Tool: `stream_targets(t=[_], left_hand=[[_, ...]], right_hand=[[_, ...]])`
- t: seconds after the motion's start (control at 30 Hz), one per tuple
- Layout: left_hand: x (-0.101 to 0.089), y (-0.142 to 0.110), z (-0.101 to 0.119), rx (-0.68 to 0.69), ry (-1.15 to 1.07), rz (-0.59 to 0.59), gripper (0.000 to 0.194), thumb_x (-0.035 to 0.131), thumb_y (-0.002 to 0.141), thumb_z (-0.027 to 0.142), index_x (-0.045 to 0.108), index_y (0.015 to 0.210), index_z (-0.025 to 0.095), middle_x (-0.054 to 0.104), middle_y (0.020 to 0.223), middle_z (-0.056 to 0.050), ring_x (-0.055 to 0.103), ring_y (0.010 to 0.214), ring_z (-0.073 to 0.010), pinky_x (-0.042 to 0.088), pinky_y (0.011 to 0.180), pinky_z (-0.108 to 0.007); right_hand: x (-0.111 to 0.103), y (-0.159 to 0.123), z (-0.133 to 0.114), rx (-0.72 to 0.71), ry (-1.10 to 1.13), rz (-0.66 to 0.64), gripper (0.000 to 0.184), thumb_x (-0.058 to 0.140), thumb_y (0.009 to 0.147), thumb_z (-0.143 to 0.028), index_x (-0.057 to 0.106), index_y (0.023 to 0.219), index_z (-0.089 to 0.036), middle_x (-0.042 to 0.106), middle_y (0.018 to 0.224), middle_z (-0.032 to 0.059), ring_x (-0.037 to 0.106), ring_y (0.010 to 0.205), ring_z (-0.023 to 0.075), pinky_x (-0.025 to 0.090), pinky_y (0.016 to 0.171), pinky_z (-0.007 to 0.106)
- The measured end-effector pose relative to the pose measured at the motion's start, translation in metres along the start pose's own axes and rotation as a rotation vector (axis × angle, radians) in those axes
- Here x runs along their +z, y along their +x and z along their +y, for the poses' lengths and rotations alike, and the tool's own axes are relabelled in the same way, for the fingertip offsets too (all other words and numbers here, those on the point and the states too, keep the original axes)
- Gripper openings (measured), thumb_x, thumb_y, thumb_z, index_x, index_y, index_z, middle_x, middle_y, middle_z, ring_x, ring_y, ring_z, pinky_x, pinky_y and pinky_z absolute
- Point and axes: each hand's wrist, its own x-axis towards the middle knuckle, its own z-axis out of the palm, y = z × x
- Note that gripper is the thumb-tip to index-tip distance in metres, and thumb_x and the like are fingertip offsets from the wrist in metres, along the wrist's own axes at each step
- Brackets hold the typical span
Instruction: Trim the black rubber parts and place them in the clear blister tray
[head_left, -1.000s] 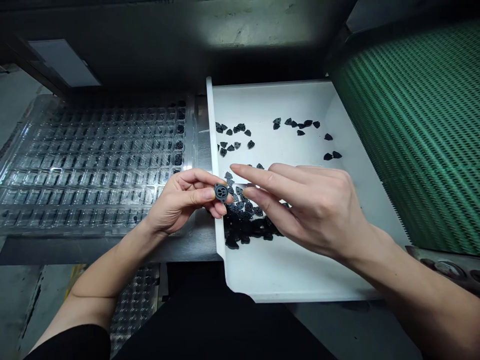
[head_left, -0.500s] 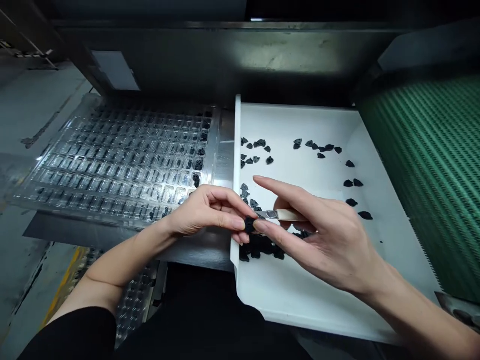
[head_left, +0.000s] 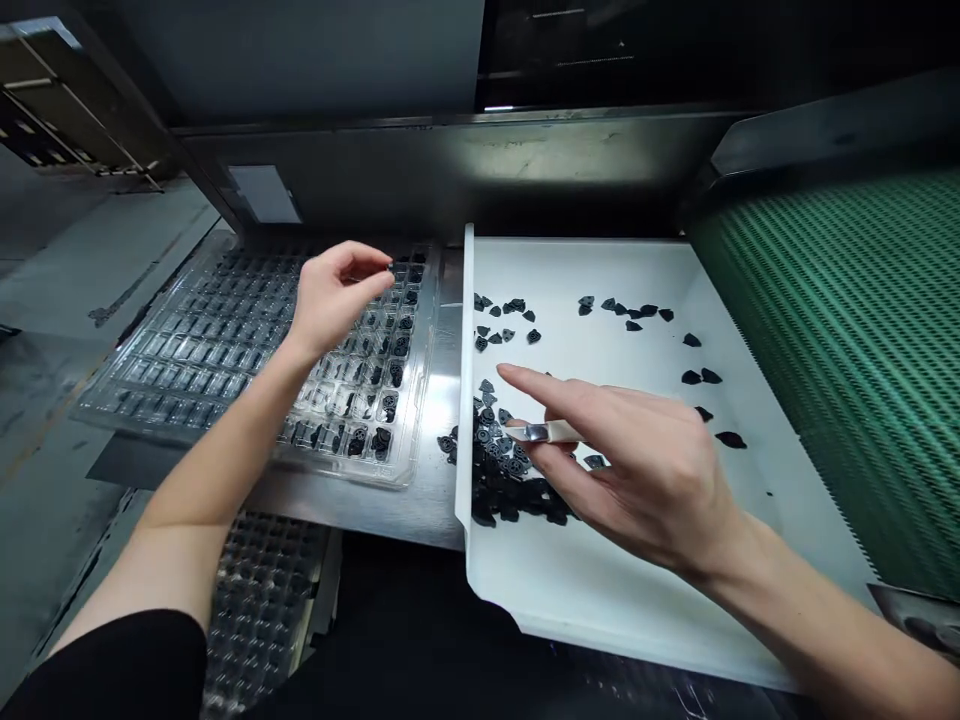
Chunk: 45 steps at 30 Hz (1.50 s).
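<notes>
My left hand (head_left: 330,300) is over the clear blister tray (head_left: 409,470), thumb and forefinger pinched at its far right columns. A small dark bit shows between those fingertips, mostly hidden. Black moulded parts (head_left: 382,440) sit in the tray's pockets, most plainly along the right side. In my right hand (head_left: 645,460) is a small knife (head_left: 559,431) with a pale handle, its blade pointing left. The forefinger of that hand stretches out above the knife. Beneath and beside the blade lies a heap of black parts (head_left: 495,455) in the white bin (head_left: 600,590).
More black parts (head_left: 645,312) are scattered across the bin's floor. One cluster (head_left: 447,445) rests on the metal table (head_left: 442,400) outside the bin's left wall. A green ribbed belt (head_left: 862,350) slopes down at the right. Another filled tray (head_left: 262,600) is lower left.
My left hand has left the knife and moved left and away from me, over the blister tray, uncovering its near right pockets. My right hand stays over the bin with the knife.
</notes>
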Motion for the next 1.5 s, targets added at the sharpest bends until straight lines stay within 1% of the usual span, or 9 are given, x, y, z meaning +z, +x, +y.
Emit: stream_targets(t=[0.13,0.23,0.47,0.6,0.7,0.9,1.07,1.23,1.5], left_hand=[[0.006,0.057,-0.057,-0.218,0.187,-0.091,0.022,0.075,0.083,0.024,0.078,0.103,0.015,0.078,0.089,-0.007,0.076,0.083,-0.0226,0.061,0.069,-0.032],[0.018,0.085,-0.080,-0.299,0.278,-0.121,0.024,0.068,0.084,0.022,0.076,0.105,0.012,0.078,0.093,-0.011,0.075,0.081,-0.0230,0.060,0.072,-0.035],[0.046,0.120,-0.090,-0.285,0.478,-0.186,0.028,0.076,0.072,0.016,0.079,0.100,0.014,0.081,0.109,-0.017,0.066,0.121,-0.0355,0.047,0.112,-0.045],[0.044,0.127,-0.091,-0.310,0.509,-0.245,0.021,0.076,0.074,0.018,0.080,0.095,0.014,0.076,0.083,-0.011,0.068,0.100,-0.0305,0.051,0.102,-0.041],[0.030,0.121,-0.088,-0.301,0.477,-0.219,0.027,0.070,0.083,0.020,0.080,0.107,0.011,0.072,0.075,-0.008,0.065,0.078,-0.0234,0.054,0.090,-0.039],[-0.009,0.094,-0.051,-0.228,0.325,-0.110,0.032,0.060,0.095,0.021,0.076,0.121,0.013,0.072,0.079,-0.003,0.059,0.060,-0.0126,0.052,0.064,-0.029],[-0.019,0.064,0.006,-0.048,0.073,-0.026,0.026,0.074,0.090,0.029,0.082,0.111,0.017,0.071,0.070,0.004,0.059,0.056,-0.0087,0.048,0.055,-0.024],[0.005,0.037,0.052,0.137,0.031,0.038,0.023,0.083,0.084,0.032,0.088,0.105,0.028,0.073,0.069,0.006,0.065,0.058,-0.0111,0.053,0.056,-0.027],[0.059,0.026,0.085,0.218,0.064,-0.174,0.025,0.081,0.088,0.045,0.086,0.112,0.051,0.079,0.084,0.010,0.073,0.074,-0.0215,0.066,0.078,-0.046]], right_hand=[[0.005,-0.001,0.001,-0.022,0.011,0.007,0.042,0.064,0.101,-0.006,0.066,0.143,-0.012,0.080,0.094,0.0021,0.067,0.066,0.0134,0.052,0.061,0.030],[0.008,-0.002,0.005,-0.022,-0.003,0.019,0.041,0.063,0.101,-0.006,0.068,0.141,-0.012,0.078,0.087,0.0003,0.066,0.065,0.0131,0.052,0.062,0.029],[0.013,-0.005,0.010,-0.022,0.006,-0.025,0.043,0.060,0.097,-0.006,0.071,0.138,-0.011,0.079,0.089,0.0005,0.063,0.062,0.0111,0.049,0.059,0.027],[0.012,-0.005,0.009,-0.040,0.000,-0.044,0.043,0.059,0.097,-0.006,0.071,0.138,-0.010,0.079,0.089,0.0007,0.066,0.064,0.0121,0.045,0.057,0.028],[0.011,-0.005,0.007,-0.052,0.000,-0.033,0.040,0.058,0.097,-0.006,0.073,0.135,-0.010,0.078,0.087,0.0001,0.064,0.063,0.0118,0.041,0.056,0.028],[0.011,-0.006,0.006,-0.048,-0.008,-0.055,0.036,0.056,0.098,-0.008,0.076,0.127,-0.013,0.069,0.075,-0.0034,0.049,0.057,0.0108,0.033,0.055,0.029],[0.017,-0.007,0.007,-0.014,-0.008,-0.116,0.037,0.056,0.098,-0.013,0.076,0.129,-0.017,0.072,0.080,-0.0020,0.056,0.062,0.0117,0.030,0.057,0.030],[0.026,-0.006,0.008,-0.042,-0.082,-0.168,0.037,0.055,0.099,-0.023,0.076,0.129,-0.024,0.077,0.093,-0.0029,0.058,0.066,0.0127,0.027,0.056,0.031],[0.005,0.002,-0.009,-0.186,-0.099,-0.168,0.042,0.047,0.113,-0.022,0.078,0.141,-0.031,0.078,0.124,-0.0080,0.068,0.088,0.0071,0.046,0.068,0.030]])
